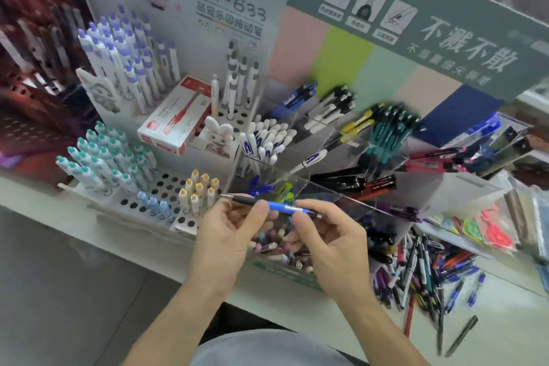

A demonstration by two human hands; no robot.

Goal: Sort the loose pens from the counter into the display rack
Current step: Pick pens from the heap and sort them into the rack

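Hands, left [225,235] and right [329,235], pinch one blue pen [276,205]; next, probably drop it into the rack [341,187] just beyond.

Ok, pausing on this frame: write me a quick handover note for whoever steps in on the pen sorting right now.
Left hand and right hand: both pinch one blue and black pen, held roughly level in front of the clear acrylic rack, tip pointing left.
Rack: its compartments already hold grouped pens, among them blue ones, teal ones and black and red ones.
Left to do: slot the held pen, probably with matching blue ones. A large pile of loose pens lies on the counter to the right, unsorted.
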